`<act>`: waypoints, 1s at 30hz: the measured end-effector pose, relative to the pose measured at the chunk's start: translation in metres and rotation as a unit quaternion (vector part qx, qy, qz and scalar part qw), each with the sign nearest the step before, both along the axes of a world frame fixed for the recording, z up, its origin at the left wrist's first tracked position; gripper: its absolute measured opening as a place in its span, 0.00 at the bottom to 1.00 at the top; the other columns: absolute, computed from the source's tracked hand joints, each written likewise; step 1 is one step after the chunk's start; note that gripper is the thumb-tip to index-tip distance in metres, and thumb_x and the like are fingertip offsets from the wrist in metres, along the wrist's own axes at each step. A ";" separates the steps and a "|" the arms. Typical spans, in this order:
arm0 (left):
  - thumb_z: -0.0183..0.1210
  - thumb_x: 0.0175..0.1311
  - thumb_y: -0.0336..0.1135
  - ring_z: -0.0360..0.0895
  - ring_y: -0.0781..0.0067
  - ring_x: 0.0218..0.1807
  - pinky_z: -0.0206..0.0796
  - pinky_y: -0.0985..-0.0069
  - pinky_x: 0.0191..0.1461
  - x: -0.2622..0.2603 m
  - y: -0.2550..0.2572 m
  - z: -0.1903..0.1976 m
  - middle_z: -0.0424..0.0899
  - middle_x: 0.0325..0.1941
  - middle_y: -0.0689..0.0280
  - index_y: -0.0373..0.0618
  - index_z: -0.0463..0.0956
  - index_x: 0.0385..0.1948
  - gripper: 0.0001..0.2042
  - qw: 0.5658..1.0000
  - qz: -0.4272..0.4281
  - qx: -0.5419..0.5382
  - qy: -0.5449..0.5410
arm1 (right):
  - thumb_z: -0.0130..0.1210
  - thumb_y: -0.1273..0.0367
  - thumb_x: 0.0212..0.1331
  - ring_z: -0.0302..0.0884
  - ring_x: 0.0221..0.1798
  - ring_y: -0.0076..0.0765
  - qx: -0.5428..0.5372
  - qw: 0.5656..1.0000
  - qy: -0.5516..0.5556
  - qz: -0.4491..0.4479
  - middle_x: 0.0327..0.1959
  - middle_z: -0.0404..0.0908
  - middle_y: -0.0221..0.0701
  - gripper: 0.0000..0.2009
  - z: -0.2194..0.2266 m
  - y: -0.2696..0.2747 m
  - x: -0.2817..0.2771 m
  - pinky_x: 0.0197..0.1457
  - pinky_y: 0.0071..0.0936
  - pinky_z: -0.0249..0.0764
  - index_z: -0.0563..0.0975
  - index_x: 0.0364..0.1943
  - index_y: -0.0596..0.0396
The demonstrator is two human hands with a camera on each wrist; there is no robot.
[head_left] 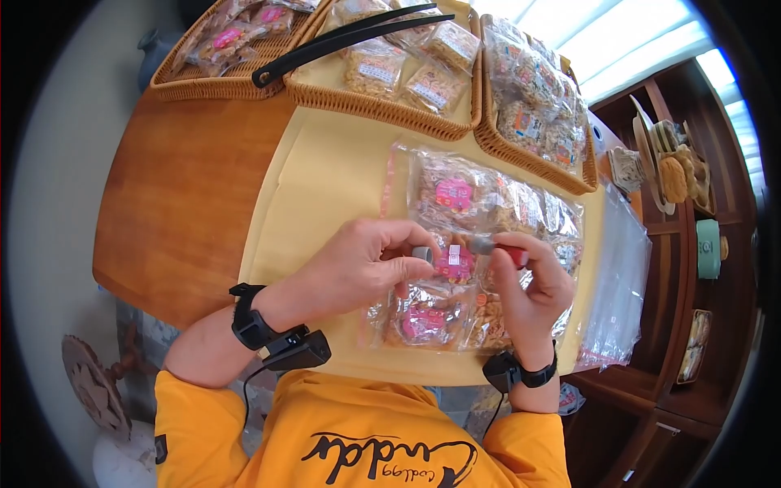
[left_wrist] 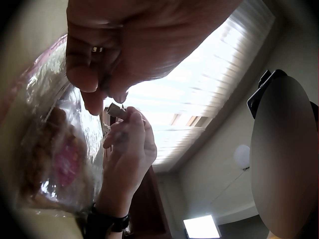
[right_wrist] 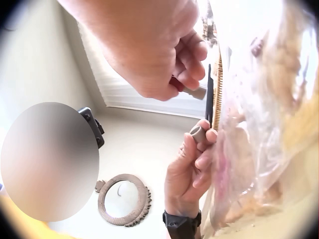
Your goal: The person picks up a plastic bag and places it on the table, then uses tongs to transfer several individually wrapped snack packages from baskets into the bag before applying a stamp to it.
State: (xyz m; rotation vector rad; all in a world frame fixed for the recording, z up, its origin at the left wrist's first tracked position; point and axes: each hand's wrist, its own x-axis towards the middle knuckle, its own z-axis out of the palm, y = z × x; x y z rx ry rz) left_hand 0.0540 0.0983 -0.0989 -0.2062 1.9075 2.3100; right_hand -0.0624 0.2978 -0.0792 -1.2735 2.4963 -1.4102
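Observation:
Between thumb and fingers, the left hand (head_left: pixel 358 264) pinches a small grey cap (head_left: pixel 422 254); its hollow end shows in the right wrist view, on the cap (right_wrist: pixel 198 133). The right hand (head_left: pixel 533 285) grips a small red object (head_left: pixel 514 255) with a grey end (head_left: pixel 482 245) that points toward the left hand. Cap and grey end are apart. Both hands are above a large clear bag (head_left: pixel 496 183) of packaged snacks with pink labels (head_left: pixel 454 193), lying on the table. In the left wrist view the grey end (left_wrist: pixel 116 111) sticks out of the right hand (left_wrist: pixel 127 159).
Three wicker baskets of packaged snacks stand along the far side: left (head_left: pixel 213 88), middle (head_left: pixel 382 114) and right (head_left: pixel 533 161). Black straps (head_left: pixel 350 41) lie across the first two. Flat clear bags (head_left: pixel 614 276) lie at the table's right edge, near a wooden shelf (head_left: pixel 663 252).

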 end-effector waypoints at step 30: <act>0.58 0.67 0.28 0.80 0.83 0.30 0.68 0.86 0.25 0.002 0.005 0.006 0.84 0.38 0.65 0.40 0.70 0.46 0.10 0.997 -0.025 0.077 0.008 | 0.65 0.75 0.54 0.83 0.29 0.21 -0.030 0.985 -0.105 0.133 0.32 0.85 0.32 0.13 0.005 -0.002 0.011 0.30 0.17 0.75 0.80 0.44 0.57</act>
